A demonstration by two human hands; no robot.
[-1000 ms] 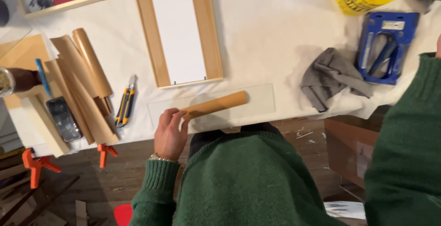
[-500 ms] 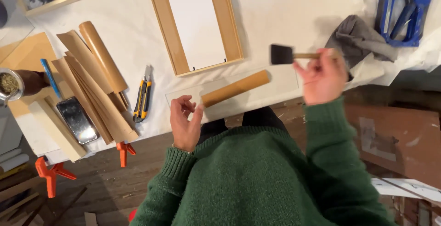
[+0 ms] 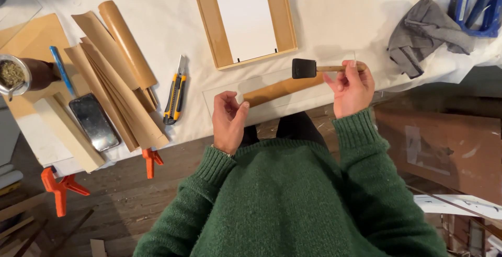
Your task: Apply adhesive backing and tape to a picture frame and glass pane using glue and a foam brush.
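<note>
Wooden handle of foam brush (image 3: 314, 69) pinched in right hand (image 3: 351, 87) fingertips, black foam head pointing left, above table edge. Left hand (image 3: 228, 121) empty, fingers loosely curled, just beside brown paper roll (image 3: 280, 89) on glass pane (image 3: 225, 92). Brush likely light, stiff handle, soft head; grip handle. Utility knife (image 3: 174, 94) further left.

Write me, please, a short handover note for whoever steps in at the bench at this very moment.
Right hand: holds a black foam brush by its wooden handle, raised above the table edge.
Left hand: empty, fingers loosely curled, beside the brown paper strip.
The strip lies on a clear sheet at the front edge of the white-covered table. A wooden frame lies behind it, a yellow utility knife to its left.
Done: brush picked up.
Left: brush not yet touching the strip.
</note>
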